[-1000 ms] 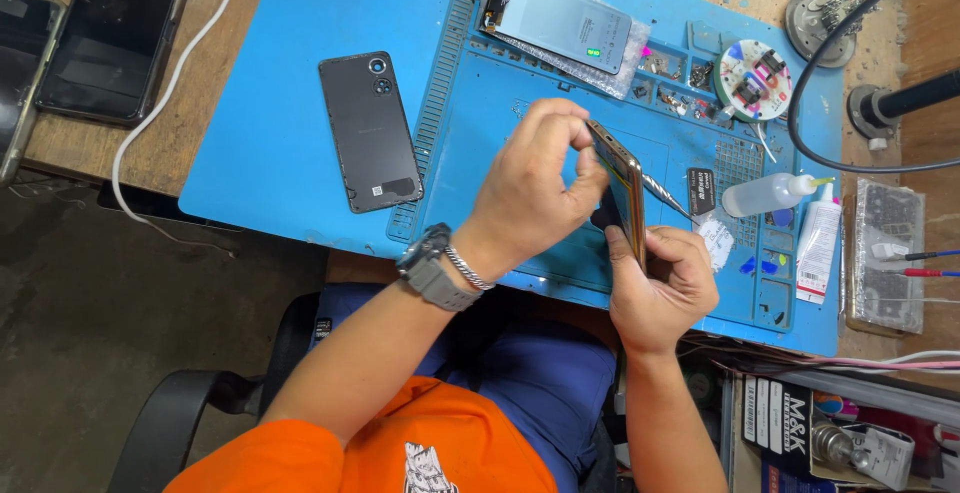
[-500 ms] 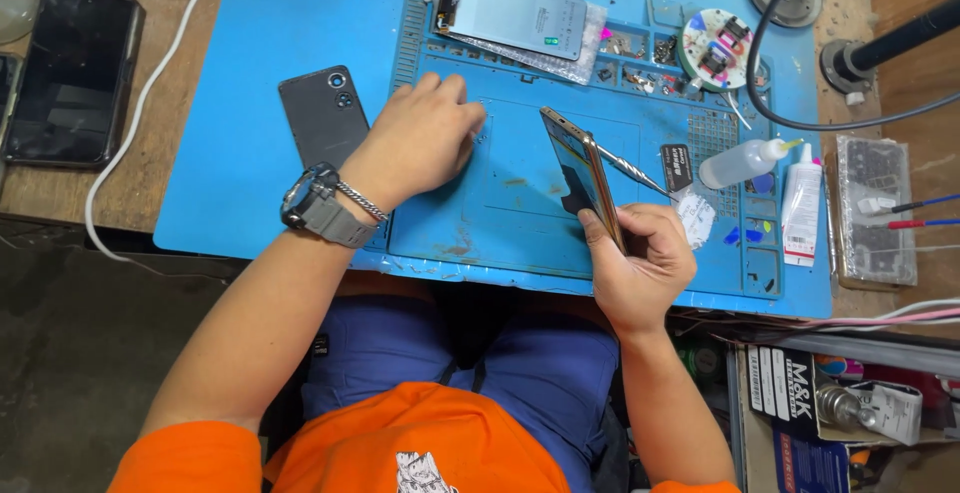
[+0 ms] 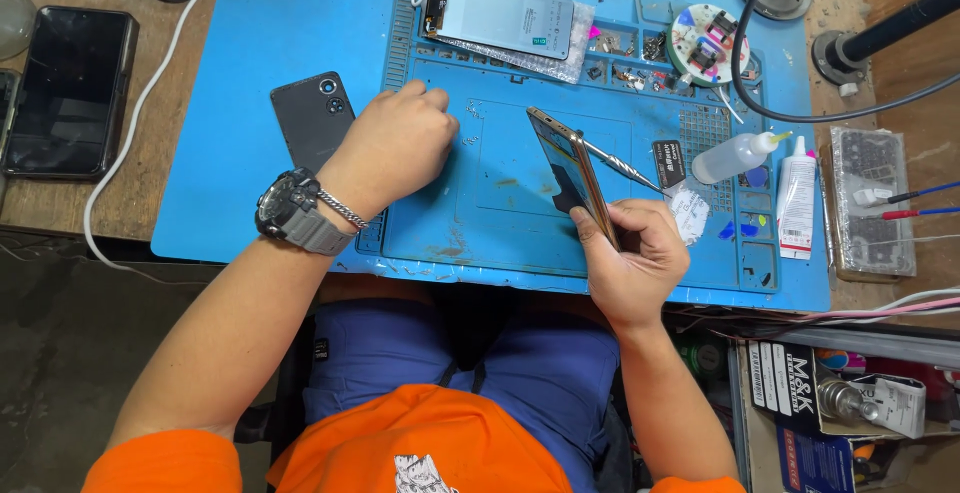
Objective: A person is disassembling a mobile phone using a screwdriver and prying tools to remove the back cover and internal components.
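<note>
The right hand (image 3: 635,258) grasped a thin phone body (image 3: 572,171) on edge, tilted up over the blue work mat (image 3: 250,43), with a metal tool (image 3: 622,167) lying just behind it. The left hand (image 3: 400,143), wearing a grey wristwatch (image 3: 290,213), rested clenched on the mat beside a dark phone back cover (image 3: 312,118); whether it held anything could not be told. At the mat's far edge lay a display panel (image 3: 505,18) on a silvery bag, next to small parts in the mat's compartments and a round parts dish (image 3: 708,43). A clear squeeze bottle (image 3: 735,158) and a white glue tube (image 3: 797,198) lay to the right. A black phone (image 3: 70,93) sat on the wooden bench, left of the mat. A black cable (image 3: 745,83) crossed the dish. The phone body's face was turned away, its thumb-side edge hidden in the palm.
</note>
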